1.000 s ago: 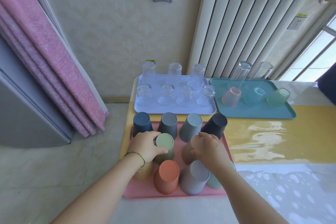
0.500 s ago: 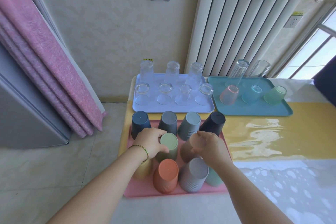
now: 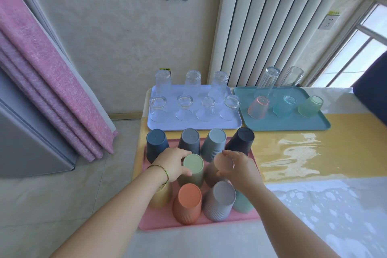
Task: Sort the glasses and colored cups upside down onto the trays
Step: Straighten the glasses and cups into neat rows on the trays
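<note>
Several coloured cups stand upside down on the pink tray (image 3: 159,219) near me. My left hand (image 3: 173,164) grips the light green cup (image 3: 192,170) in the middle row. My right hand (image 3: 240,168) holds the brown-pink cup (image 3: 217,170) beside it, fingers curled around its base. In front stand an orange cup (image 3: 187,203), a lilac-grey cup (image 3: 219,201), a yellow cup (image 3: 161,197) under my left wrist and a mint cup (image 3: 243,203) under my right arm. Several clear glasses sit inverted on the pale blue tray (image 3: 188,126). The teal tray (image 3: 289,124) carries tinted and clear glasses.
A yellow strip and glossy cover (image 3: 314,153) lie on the tabletop right of the pink tray. A pink curtain (image 3: 52,81) and a grey cabinet (image 3: 25,142) stand at the left beyond the table edge. A dark chair back (image 3: 372,88) rises at the far right.
My right hand has opened slightly and shifted off the top of the brown-pink cup, showing its base. The left hand stays on the light green cup.
</note>
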